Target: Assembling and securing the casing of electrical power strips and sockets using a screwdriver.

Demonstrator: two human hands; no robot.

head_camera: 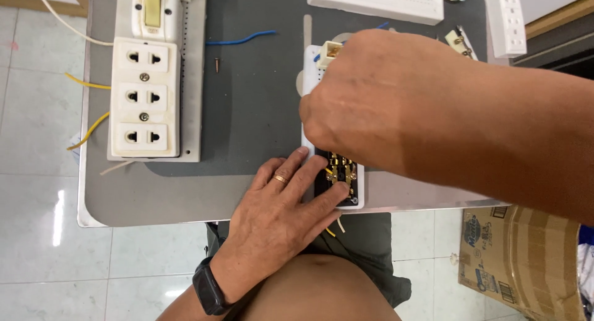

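Note:
A long white socket strip (312, 67) lies on the grey table, its near end opened to show a black base with brass contacts (340, 175). My left hand (278, 209), with a ring and a black wrist band, rests flat on the strip's near end, fingers pressing beside the contacts. My right hand (365, 98) reaches across from the right and hovers closed over the strip's middle, hiding what its fingers pinch. A small cream switch part (331, 48) sits at the strip's far end.
A white board with three sockets and a switch (145, 89) lies at the left, with yellow wires (86, 132) trailing off it. A blue wire (241, 39), a small screw (216, 64), a white breadboard (377, 2) and a white adapter (506, 24) lie at the back. A cardboard box (520, 259) stands on the floor.

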